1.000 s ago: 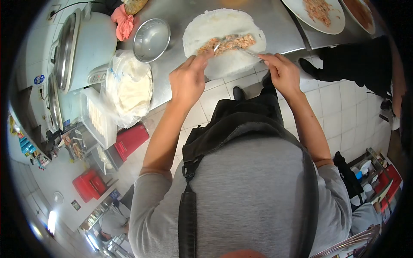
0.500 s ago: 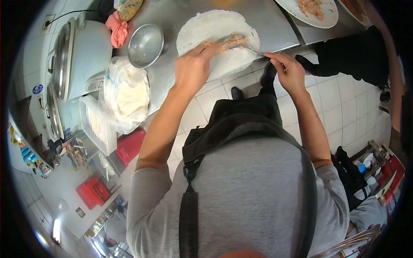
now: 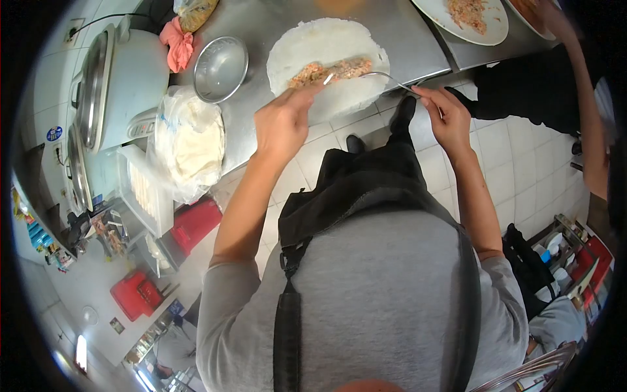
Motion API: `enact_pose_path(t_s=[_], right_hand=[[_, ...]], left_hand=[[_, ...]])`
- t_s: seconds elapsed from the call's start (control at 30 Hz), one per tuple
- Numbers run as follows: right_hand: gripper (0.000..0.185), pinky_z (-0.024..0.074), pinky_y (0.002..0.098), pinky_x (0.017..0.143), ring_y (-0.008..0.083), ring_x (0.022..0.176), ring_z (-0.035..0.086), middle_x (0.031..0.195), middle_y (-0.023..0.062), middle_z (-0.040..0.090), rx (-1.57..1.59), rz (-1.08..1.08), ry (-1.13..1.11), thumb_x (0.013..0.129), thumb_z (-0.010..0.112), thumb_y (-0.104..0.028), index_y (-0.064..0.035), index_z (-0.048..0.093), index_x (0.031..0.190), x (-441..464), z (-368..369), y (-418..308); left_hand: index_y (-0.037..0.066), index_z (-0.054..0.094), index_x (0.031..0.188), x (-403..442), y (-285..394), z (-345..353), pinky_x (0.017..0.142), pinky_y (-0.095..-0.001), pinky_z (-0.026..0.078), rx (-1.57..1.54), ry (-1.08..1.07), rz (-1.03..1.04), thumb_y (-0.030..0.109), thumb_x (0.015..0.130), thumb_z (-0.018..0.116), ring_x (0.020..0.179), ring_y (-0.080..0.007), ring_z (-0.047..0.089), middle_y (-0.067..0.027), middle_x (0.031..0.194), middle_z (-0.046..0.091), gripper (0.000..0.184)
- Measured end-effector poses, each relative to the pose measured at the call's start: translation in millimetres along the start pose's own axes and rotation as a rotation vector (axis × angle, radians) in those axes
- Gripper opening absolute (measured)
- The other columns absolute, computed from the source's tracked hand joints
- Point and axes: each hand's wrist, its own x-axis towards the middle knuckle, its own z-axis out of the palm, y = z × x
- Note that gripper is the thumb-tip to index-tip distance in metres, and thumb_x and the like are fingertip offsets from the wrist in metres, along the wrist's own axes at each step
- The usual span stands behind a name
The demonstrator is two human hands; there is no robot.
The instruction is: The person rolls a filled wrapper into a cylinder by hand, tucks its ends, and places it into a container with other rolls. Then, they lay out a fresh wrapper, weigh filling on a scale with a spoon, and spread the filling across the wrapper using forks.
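Note:
A round, thin white sheet of dough [image 3: 320, 42] lies on the steel table, its near side reaching over the table edge. Across it runs a strip of orange-pink shredded filling [image 3: 353, 67]. My right hand [image 3: 445, 117] grips the thin handle of a metal utensil [image 3: 390, 78]; its head rests by the right end of the filling, and whether it is a fork or spoon I cannot tell. My left hand [image 3: 284, 124] has its fingers pressed together at the near side of the filling, with a small shiny tip showing at the fingertips.
Left of the dough stand a metal bowl [image 3: 221, 69] and a plastic bag of white sheets [image 3: 194, 140]. A white plate [image 3: 490, 32] with more filling is at the upper right. Another person's arm [image 3: 588, 117] reaches in at the right. The steel table [image 3: 408, 39] ends close to me.
The filling has been spread into a longer strip leftward. My left hand has drawn back toward me and left, off the filling. My right hand has shifted slightly right, keeping the utensil.

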Motion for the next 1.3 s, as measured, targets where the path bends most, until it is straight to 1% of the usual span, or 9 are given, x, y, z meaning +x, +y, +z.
enact_pose_path(t_s=[0.07, 0.17, 0.27, 0.47, 0.7, 0.77, 1.0, 1.17, 1.3], right_hand=[[0.025, 0.0493, 0.036, 0.066, 0.0252, 0.074, 0.063, 0.083, 0.007, 0.067, 0.224, 0.014, -0.04, 0.093, 0.066, -0.007, -0.0173, 0.077, 0.113, 2.5, 1.1, -7.6], [0.032, 0.0498, 0.0381, 0.067, 0.0274, 0.074, 0.062, 0.081, 0.0081, 0.063, 0.2, -0.141, -0.019, 0.089, 0.066, -0.004, -0.0176, 0.076, 0.116, 18.3, 20.6, -27.9], [0.039, 0.0508, 0.0392, 0.068, 0.0288, 0.076, 0.063, 0.081, 0.0083, 0.061, 0.115, -0.144, -0.039, 0.085, 0.066, -0.002, -0.0195, 0.075, 0.119, 19.5, 37.1, -27.2], [0.037, 0.0515, 0.04, 0.071, 0.0285, 0.078, 0.063, 0.082, 0.0068, 0.062, -0.026, -0.187, 0.034, 0.085, 0.065, -0.002, -0.0188, 0.076, 0.116, 15.0, 37.6, 2.1], [0.04, 0.0501, 0.0409, 0.074, 0.0292, 0.081, 0.062, 0.087, 0.0065, 0.063, -0.141, -0.321, 0.075, 0.081, 0.063, 0.0, -0.0163, 0.076, 0.115, 19.0, 26.7, -11.5], [0.041, 0.0499, 0.0411, 0.074, 0.0291, 0.082, 0.062, 0.087, 0.0066, 0.063, -0.192, -0.328, 0.073, 0.08, 0.063, 0.001, -0.0161, 0.076, 0.116, 16.3, 21.5, -13.8], [0.032, 0.0477, 0.0379, 0.063, 0.0298, 0.071, 0.059, 0.08, 0.0105, 0.062, 0.046, -0.049, 0.071, 0.092, 0.063, 0.0, -0.0134, 0.074, 0.119, -1.1, -0.8, -6.9], [0.041, 0.0497, 0.0401, 0.064, 0.0289, 0.072, 0.061, 0.08, 0.0086, 0.061, 0.012, -0.244, -0.047, 0.083, 0.065, 0.002, -0.0166, 0.074, 0.118, -4.2, 16.0, -16.4], [0.043, 0.0509, 0.041, 0.065, 0.0286, 0.073, 0.062, 0.079, 0.0074, 0.059, -0.017, -0.196, -0.086, 0.081, 0.064, 0.001, -0.019, 0.074, 0.118, -3.6, 28.8, -13.1]], left_hand=[[0.016, 0.075, 0.12, -2.5, -1.9, -10.5, 0.07, -0.033, 0.055, -0.136, 0.161, 0.023, 0.007, 0.096, 0.065, 0.076, -0.0215, 0.071, -0.0115, 0.1, 0.076, 0.028], [0.016, 0.074, 0.121, -1.5, -1.4, -19.7, 0.07, -0.0304, 0.054, -0.147, 0.174, -0.192, 0.008, 0.097, 0.065, 0.075, -0.0204, 0.07, -0.011, 0.098, 0.075, 0.027], [0.017, 0.075, 0.116, -9.9, 1.6, -14.5, 0.061, -0.0342, 0.052, -0.171, 0.264, -0.142, 0.005, 0.093, 0.066, 0.07, -0.0246, 0.069, -0.0098, 0.095, 0.075, 0.027], [0.016, 0.075, 0.12, -26.9, -12.2, 10.2, 0.066, -0.0318, 0.053, -0.004, 0.146, -0.072, 0.006, 0.095, 0.066, 0.069, -0.0232, 0.067, -0.0124, 0.096, 0.074, 0.029], [0.02, 0.074, 0.117, -11.8, 4.8, 8.1, 0.059, -0.039, 0.052, -0.091, 0.271, 0.085, 0.003, 0.087, 0.067, 0.065, -0.0276, 0.066, -0.0077, 0.081, 0.07, 0.035], [0.02, 0.074, 0.116, -10.8, 0.5, 14.8, 0.057, -0.0402, 0.051, 0.13, 0.181, 0.117, 0.002, 0.085, 0.067, 0.063, -0.0284, 0.065, -0.0074, 0.078, 0.068, 0.037], [0.021, 0.073, 0.118, -24.7, -17.7, -6.3, 0.058, -0.0403, 0.052, 0.037, 0.184, -0.013, -0.001, 0.081, 0.066, 0.065, -0.0285, 0.064, -0.007, 0.078, 0.066, 0.043], [0.021, 0.073, 0.117, -14.2, -13.5, 18.0, 0.058, -0.0399, 0.052, 0.189, 0.11, 0.09, -0.001, 0.08, 0.067, 0.067, -0.0278, 0.066, -0.0054, 0.081, 0.068, 0.043], [0.021, 0.073, 0.117, -6.3, -15.2, 5.9, 0.058, -0.0395, 0.053, 0.024, 0.191, 0.118, -0.003, 0.079, 0.065, 0.067, -0.0288, 0.067, -0.006, 0.083, 0.069, 0.045]])
